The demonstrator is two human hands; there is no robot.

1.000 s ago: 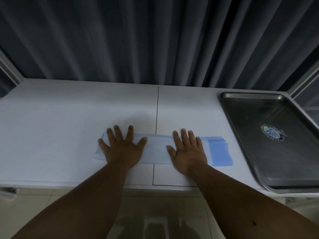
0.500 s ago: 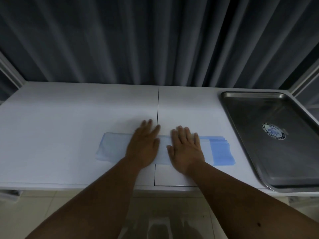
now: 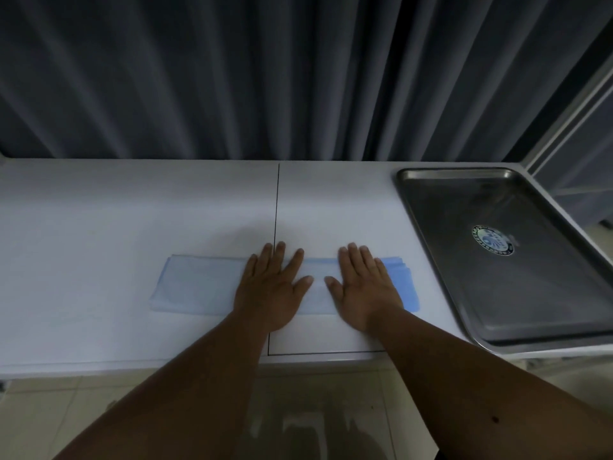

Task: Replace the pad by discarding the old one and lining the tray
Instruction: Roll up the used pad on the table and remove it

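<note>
Probably a clinic: a steel tray (image 3: 517,340), white counter (image 3: 132,210) and grey pleated curtain (image 3: 265,78).

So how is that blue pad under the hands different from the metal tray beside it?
The blue pad is a soft, folded, pale strip; the metal tray is rigid, dark and shiny with a raised rim. The left hand and right hand press flat on the pad; nothing touches the tray, which is unlined. Both lie flat on the white table.
</note>
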